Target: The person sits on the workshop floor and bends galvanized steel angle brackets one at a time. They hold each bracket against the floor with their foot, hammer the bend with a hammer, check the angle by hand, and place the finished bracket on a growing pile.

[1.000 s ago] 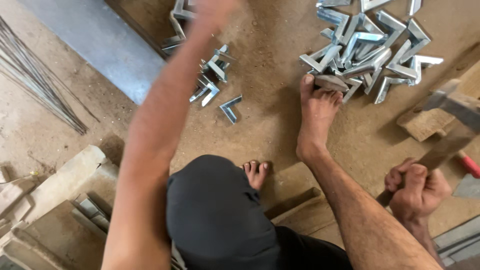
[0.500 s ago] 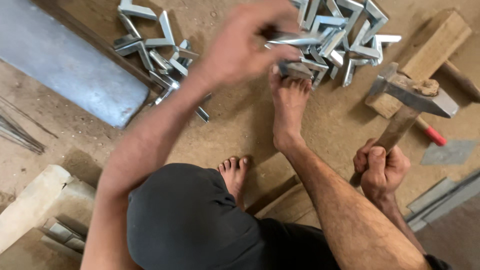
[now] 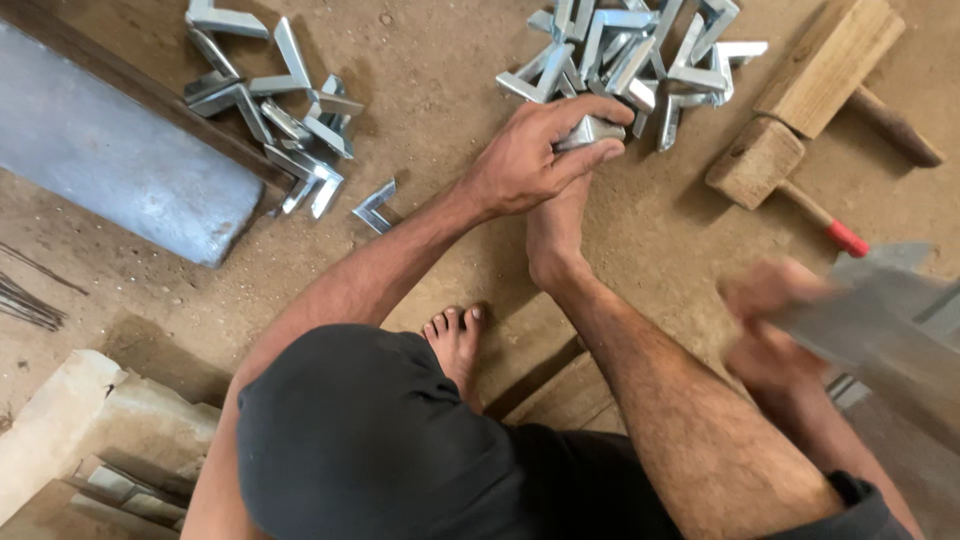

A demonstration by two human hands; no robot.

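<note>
Right hand [image 3: 775, 310] is blurred, its grip unclear; left hand [image 3: 540, 150] pinches one metal bracket [image 3: 590, 132] beside two bracket heaps.

At ten o'clock a long grey galvanised sheet-metal piece [image 3: 110, 165] lies slantwise on the dusty brown dirt floor [image 3: 440, 70]. Just beside its upper edge, at eleven o'clock, sits a loose heap of shiny bent metal angle brackets [image 3: 275, 100]. At two o'clock lie pale wooden blocks [image 3: 800, 100]. Thin dark wires [image 3: 30, 300] show at nine o'clock, and pale stone or wood slabs [image 3: 90, 440] at eight o'clock.
</note>
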